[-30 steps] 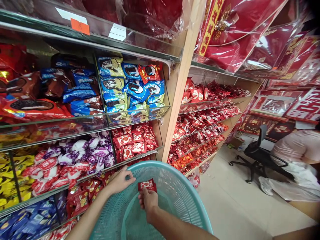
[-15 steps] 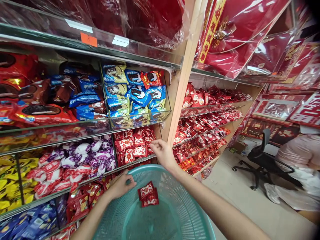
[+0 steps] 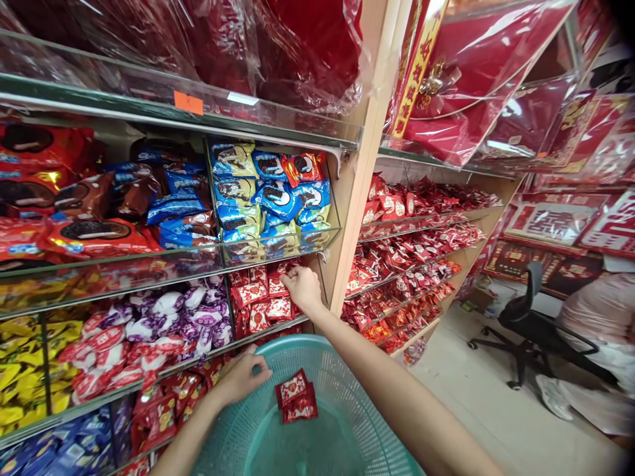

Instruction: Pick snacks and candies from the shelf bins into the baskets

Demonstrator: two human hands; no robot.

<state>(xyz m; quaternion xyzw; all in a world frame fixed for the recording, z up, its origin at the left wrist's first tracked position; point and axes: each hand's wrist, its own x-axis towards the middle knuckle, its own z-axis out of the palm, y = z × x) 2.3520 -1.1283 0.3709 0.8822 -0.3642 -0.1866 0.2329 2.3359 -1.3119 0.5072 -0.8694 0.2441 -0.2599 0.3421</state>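
Note:
My left hand (image 3: 243, 378) is closed on the left rim of a green plastic basket (image 3: 364, 390), its thumb and forefinger curled into a loop. Two red-and-white wrapped candy packets (image 3: 296, 396) lie overlapping inside the basket. Beyond the basket, my right hand (image 3: 303, 289) reaches into a shelf compartment of matching packets (image 3: 258, 316). Its fingers are bent and pressed together at one packet near the compartment's right side, and the back of the hand partly hides them.
Blue cookie packs (image 3: 275, 198) fill the compartment above, behind a clear front strip. Purple-and-white candies (image 3: 169, 311) lie to the left. A wooden upright (image 3: 354, 218) divides the shelves. At right are an office chair (image 3: 533, 324) and a seated person (image 3: 602, 317).
My right hand has moved left and slightly up, deeper into the compartment of red-and-white packets. My left hand stays at the basket's rim. The camera view has tilted slightly.

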